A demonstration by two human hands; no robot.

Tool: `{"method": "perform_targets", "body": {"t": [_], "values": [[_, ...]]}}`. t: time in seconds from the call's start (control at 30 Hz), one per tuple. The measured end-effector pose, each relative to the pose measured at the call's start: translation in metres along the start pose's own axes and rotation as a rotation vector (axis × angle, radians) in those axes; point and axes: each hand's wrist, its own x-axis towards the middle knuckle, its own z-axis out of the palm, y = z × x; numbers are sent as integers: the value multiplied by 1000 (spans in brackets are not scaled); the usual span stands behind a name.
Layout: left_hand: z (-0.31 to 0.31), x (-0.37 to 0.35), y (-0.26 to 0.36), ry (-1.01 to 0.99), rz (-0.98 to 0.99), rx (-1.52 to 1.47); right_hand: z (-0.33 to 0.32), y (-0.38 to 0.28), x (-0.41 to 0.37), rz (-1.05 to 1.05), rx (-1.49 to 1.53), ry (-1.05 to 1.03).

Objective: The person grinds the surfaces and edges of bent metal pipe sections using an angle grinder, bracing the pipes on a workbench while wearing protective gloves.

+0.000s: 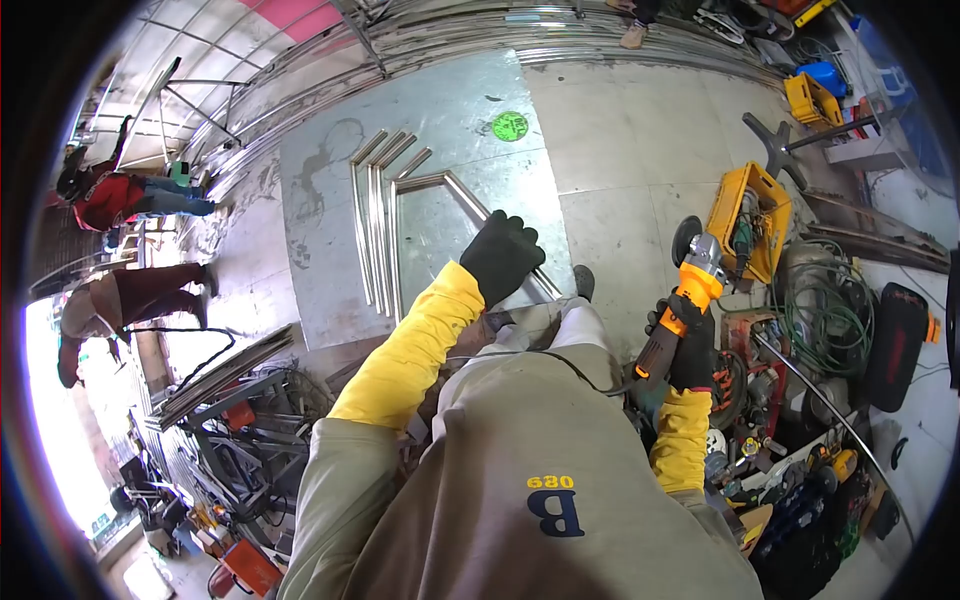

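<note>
My left hand (500,258), in a black glove, is closed around one arm of a bent shiny metal tube (462,197). Beside that tube, several similar bent tubes (372,240) lie side by side on a grey metal sheet (320,235). My right hand (692,340), also gloved in black, grips an orange angle grinder (700,286) by its body. The grinder's dark disc (687,240) points away from me, well apart from the tubes. Its black cord (570,366) runs across my front. Whether the disc spins cannot be made out.
A yellow crate (726,212) with tools stands right of the grinder, near a coiled green hose (825,300). Tools clutter the lower right. Two people (140,200) are at the left. Long metal bars (590,42) lie across the back; a metal frame (235,400) stands at lower left.
</note>
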Motion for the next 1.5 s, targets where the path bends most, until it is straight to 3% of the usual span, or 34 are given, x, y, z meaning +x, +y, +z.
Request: {"method": "perform_targets", "body": {"t": [0.17, 0.23, 0.3, 0.4, 0.47, 0.5, 0.57, 0.63, 0.77, 0.8, 0.9, 1.0, 1.03, 1.1, 1.13, 1.17, 1.2, 1.23, 1.27, 1.33, 1.5], "values": [[22, -34, 5, 257, -32, -106, 4, 7, -3, -12, -38, -15], [19, -52, 18, 423, -129, -180, -7, 21, 8, -5, 164, -63], [13, -69, 34, 442, -259, -285, -7, 28, 14, -38, 164, -98], [20, -93, 54, 671, -594, -531, 2, 39, 20, -99, 232, -155], [37, -114, 45, 662, -606, -521, 20, 46, 22, -93, 379, -159], [44, -123, 41, 644, -609, -514, 26, 52, 26, -102, 427, -270], [39, -130, 34, 481, -1007, -1103, 32, 73, 51, -104, 398, -309], [58, -132, 22, 665, -853, -932, 50, 79, 55, -103, 355, -375], [31, -133, 12, 477, -1033, -1122, 78, 85, 50, -29, 374, -515], [29, -133, 8, 420, -1084, -1181, 85, 88, 50, -48, 346, -462], [44, -134, -7, 475, -1004, -1202, 98, 101, 60, -2, 457, -599], [50, -128, -25, 508, -1018, -1364, 103, 112, 64, -21, 419, -565], [45, -120, -32, 504, -1019, -1351, 105, 115, 65, -28, 411, -568], [37, -99, -43, 216, -1175, -1220, 110, 119, 66, -35, 413, -568], [44, -87, -42, 224, -1178, -867, 111, 120, 66, -90, 350, -547], [34, -72, -22, 379, -1219, -877, 113, 121, 67, -146, 289, -528], [24, -58, -12, 334, -1190, -848, 114, 123, 70, -137, 317, -538], [63, -42, -21, 403, -1132, -586, 114, 122, 71, -125, 301, -528], [55, -26, -7, 456, -1101, -508, 113, 121, 73, -107, 310, -532], [32, -10, 8, 255, -1116, -516, 113, 118, 69, -92, 301, -518], [33, -5, 9, 243, -1197, -505, 106, 124, 77, -84, 330, -564]]}}
